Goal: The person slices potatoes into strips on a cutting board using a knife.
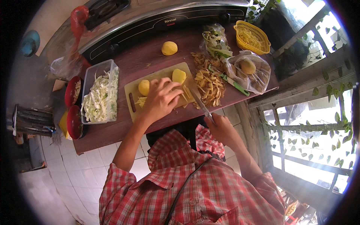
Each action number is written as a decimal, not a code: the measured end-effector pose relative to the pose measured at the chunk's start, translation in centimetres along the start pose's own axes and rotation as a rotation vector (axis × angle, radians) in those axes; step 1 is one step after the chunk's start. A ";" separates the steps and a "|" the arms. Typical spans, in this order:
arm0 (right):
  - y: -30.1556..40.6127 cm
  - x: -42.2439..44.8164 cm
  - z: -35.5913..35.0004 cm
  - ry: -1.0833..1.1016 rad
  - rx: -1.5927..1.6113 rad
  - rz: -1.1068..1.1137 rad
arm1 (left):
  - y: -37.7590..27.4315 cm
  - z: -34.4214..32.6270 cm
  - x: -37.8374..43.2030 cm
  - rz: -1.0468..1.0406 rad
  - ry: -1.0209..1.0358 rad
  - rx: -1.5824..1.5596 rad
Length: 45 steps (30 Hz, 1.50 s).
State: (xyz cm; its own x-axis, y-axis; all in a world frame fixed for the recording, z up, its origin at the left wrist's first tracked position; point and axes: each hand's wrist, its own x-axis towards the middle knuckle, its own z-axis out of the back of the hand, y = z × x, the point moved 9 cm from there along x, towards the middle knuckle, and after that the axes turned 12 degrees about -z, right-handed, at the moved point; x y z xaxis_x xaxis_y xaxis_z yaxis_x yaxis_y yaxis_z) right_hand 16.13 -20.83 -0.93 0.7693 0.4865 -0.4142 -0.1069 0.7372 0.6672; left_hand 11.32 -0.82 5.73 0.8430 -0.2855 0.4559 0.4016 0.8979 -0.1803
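My right hand (220, 128) grips a kitchen knife (201, 104), its blade pointing up and left along the right edge of the wooden cutting board (132, 87). Over the middle of the board is my left hand (161, 98), palm down with fingers apart; what lies under the palm is hidden. Just beyond its fingertips sits a cut peeled potato (179, 76). A few potato sticks (187, 92) lie between those fingers and the blade. To the left of the hand are a peeled potato (144, 87) and thin potato strips (141, 101).
Shredded cabbage fills a clear plastic container (114, 92), with red bowls (74, 121) beyond it. Right of the board are potato peelings (209, 87), a green-handled peeler (234, 84), bagged potatoes (249, 70) and a yellow basket (253, 36). A peeled potato (169, 48) lies near the Rinnai stove (168, 24).
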 end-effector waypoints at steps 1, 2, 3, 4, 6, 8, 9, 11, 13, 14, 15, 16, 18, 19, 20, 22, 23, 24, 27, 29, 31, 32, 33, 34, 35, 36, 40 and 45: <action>0.4 0.1 -0.3 -0.009 -0.013 0.016 | 0.4 0.7 -0.5 0.029 -0.041 0.012; 0.9 0.1 -0.7 -0.020 -0.025 0.031 | 0.8 1.3 -1.0 0.056 -0.083 0.022; 1.6 0.1 -1.4 -0.024 -0.035 0.052 | 1.4 2.1 -1.6 0.088 -0.122 0.039; 2.8 -0.5 -1.4 -0.093 -0.074 0.084 | 2.1 2.7 -1.9 0.110 -0.151 0.031; 3.3 -0.5 -2.1 -0.125 -0.078 0.155 | 3.7 3.0 -1.2 0.185 -0.139 0.006; 3.7 -0.6 -2.5 -0.212 -0.086 0.281 | 5.5 3.3 0.4 0.217 -0.094 -0.041; 4.1 -0.6 -2.6 -0.199 -0.116 0.291 | 6.3 2.6 1.5 0.181 -0.042 -0.089; 4.9 -0.8 -2.3 -0.168 -0.173 0.308 | 7.8 1.2 3.4 0.109 0.066 -0.185; 4.5 -1.0 -1.6 -0.126 -0.118 0.277 | 8.5 -1.2 4.7 0.054 0.265 -0.217; 4.3 -1.1 -0.9 -0.089 -0.057 0.228 | 8.5 -2.1 5.3 0.044 0.379 -0.225; 3.9 -1.1 -0.4 -0.055 0.006 0.177 | 8.3 -3.2 5.6 0.029 0.494 -0.233; 3.7 -1.2 0.2 -0.069 0.037 0.164 | 8.5 -3.5 5.6 0.006 0.486 -0.220; 3.4 -1.3 1.1 -0.100 0.100 0.137 | 8.3 -2.9 5.2 0.054 0.508 -0.172; 2.9 -1.0 1.1 -0.094 0.095 0.094 | 8.0 -2.5 5.0 0.070 0.531 -0.148; 2.4 -0.6 1.0 -0.087 0.091 0.053 | 7.9 -2.4 4.6 0.101 0.523 -0.164; 2.1 0.1 0.5 -0.057 0.084 0.018 | 8.0 -2.7 3.6 0.160 0.476 -0.129; 2.4 0.4 0.2 -0.041 0.082 0.024 | 8.2 -2.8 3.1 0.192 0.452 -0.110; 2.9 0.8 0.1 -0.029 0.082 0.034 | 8.1 -2.7 2.9 0.206 0.439 -0.121; 5.3 1.9 0.8 -0.099 -0.022 0.213 | 8.1 -2.2 2.8 0.235 0.399 -0.144; 5.5 2.8 0.7 -0.024 -0.039 0.145 | 8.1 -2.1 2.5 0.232 0.373 -0.149; 5.7 3.0 0.4 0.000 -0.047 0.123 | 7.9 -2.0 2.2 0.225 0.349 -0.132; 6.0 2.9 0.3 -0.016 -0.047 0.134 | 7.8 -2.0 2.0 0.222 0.337 -0.123; 6.2 2.7 0.4 -0.037 -0.047 0.141 | 7.8 -1.9 2.1 0.217 0.321 -0.089; 6.2 2.5 0.5 -0.065 -0.107 0.123 | 7.7 -1.9 2.0 0.213 0.305 -0.055; 6.3 2.3 0.7 -0.093 -0.167 0.106 | 7.6 -1.7 2.0 0.209 0.289 -0.021; 6.5 2.1 1.0 -0.124 -0.226 0.090 | 7.7 -1.6 2.0 0.231 0.291 -0.010; 5.3 2.3 2.8 -0.088 -0.275 -0.013 | 7.8 -1.5 1.5 0.274 0.287 -0.003; 6.6 2.0 2.0 -0.050 -0.151 0.142 | 8.2 -1.2 1.3 0.218 0.249 -0.108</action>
State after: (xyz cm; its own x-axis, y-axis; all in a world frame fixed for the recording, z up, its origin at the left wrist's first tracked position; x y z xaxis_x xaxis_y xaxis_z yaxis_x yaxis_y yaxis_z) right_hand 18.18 -15.98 3.87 0.7698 0.5691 -0.2892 -0.3062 0.7267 0.6149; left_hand 16.17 5.79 3.81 0.9693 -0.1753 0.1724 0.2263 0.9101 -0.3471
